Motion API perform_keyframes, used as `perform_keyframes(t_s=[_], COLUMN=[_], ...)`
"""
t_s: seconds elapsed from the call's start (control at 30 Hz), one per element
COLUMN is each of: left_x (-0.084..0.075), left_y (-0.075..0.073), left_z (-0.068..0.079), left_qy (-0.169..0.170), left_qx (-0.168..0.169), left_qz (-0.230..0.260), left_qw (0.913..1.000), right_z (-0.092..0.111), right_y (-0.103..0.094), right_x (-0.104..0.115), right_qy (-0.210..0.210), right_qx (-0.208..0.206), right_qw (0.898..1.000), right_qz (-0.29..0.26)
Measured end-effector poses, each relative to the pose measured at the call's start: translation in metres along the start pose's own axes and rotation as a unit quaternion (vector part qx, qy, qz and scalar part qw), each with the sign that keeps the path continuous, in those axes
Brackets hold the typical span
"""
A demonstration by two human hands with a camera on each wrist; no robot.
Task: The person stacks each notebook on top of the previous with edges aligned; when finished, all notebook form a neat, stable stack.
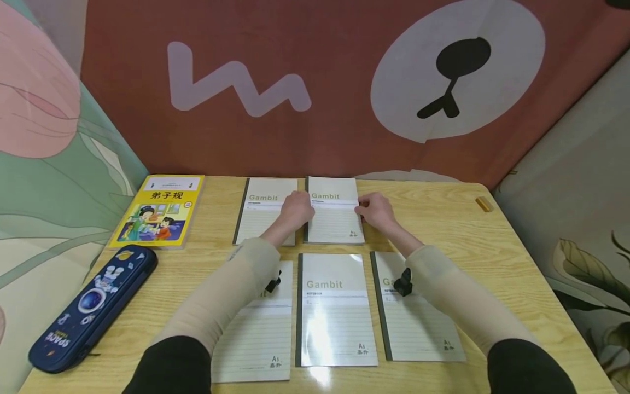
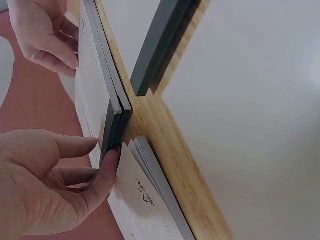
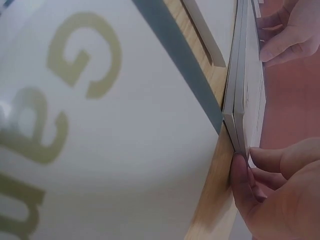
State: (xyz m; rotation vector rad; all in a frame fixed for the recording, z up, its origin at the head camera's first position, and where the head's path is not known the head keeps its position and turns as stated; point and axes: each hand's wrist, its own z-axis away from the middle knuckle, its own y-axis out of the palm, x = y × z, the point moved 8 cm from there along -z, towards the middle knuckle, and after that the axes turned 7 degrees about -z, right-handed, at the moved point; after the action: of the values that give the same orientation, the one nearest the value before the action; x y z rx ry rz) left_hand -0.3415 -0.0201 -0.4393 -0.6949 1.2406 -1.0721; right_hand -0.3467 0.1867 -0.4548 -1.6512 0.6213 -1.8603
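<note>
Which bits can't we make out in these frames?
- Front left notebook's upper left corner: head view, behind the left sleeve.
- End of front right notebook's title: head view, behind the black wrist device and right sleeve.
- Part of rear right notebook's spine: head view, behind the left grip.
- Near notebook's title end: right wrist view, cut off by the picture's edge.
- Yellow book's topmost print: head view, too small.

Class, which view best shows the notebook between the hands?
The head view: the notebook shows nearly its whole cover, title readable. The left wrist view gives mainly its dark spine; the right wrist, its pale edge.
</note>
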Motion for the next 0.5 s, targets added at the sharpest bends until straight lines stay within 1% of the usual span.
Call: perform_keyframes(t_s=[0.17,0.3,0.5], left_x=[-0.0034,-0.0036,-0.0043], left_y=[-0.0015,-0.0014,-0.0032], left_z=[0.0007,0.0003,0.0015], left_qy=[0.013,0.009,0.003], left_qx=[-0.009,-0.007,0.002], left_qz=[-0.012,-0.017,-0.016], left_qw=[0.9998,0.9998,0.9999], right_z=[-0.0006,-0.0007,-0.0004], right_y=[-0.0009,-0.0006,0.0002], right_x=[-0.0001,-0.0002,-0.0008], right_qy=[-0.009,-0.01,-0.005], right_qx=[-0.002,0.001,0.011], right_qw=[1.0,1.0,1.0], right_qz=[0.012,0.016,0.001])
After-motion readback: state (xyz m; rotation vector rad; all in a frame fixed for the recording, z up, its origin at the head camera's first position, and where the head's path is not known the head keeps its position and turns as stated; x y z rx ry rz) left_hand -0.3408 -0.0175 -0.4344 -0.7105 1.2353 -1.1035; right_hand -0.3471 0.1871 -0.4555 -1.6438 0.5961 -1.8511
